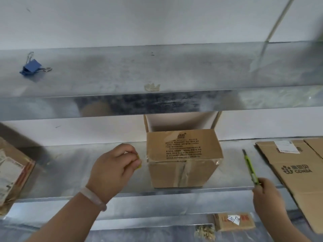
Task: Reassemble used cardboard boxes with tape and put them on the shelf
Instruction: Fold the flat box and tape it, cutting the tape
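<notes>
A brown cardboard box (pixel 183 158) stands on the metal shelf (pixel 70 165), with clear tape across its front seam and its rear flaps raised. Just left of the box, my left hand (pixel 113 170) has its fingers curled around a small yellow thing, apparently a tape roll, and clear tape stretches from it to the box's left corner. My right hand (pixel 267 194) grips a green utility knife (pixel 250 169) that points up and away, to the right of the box.
Flattened cardboard boxes (pixel 300 172) lie at the right end of the shelf. Another stack of cardboard (pixel 14 173) sits at the left. A blue binder clip (pixel 31 67) lies on the upper shelf (pixel 157 70). A small labelled cardboard piece (pixel 234 221) lies on the level below.
</notes>
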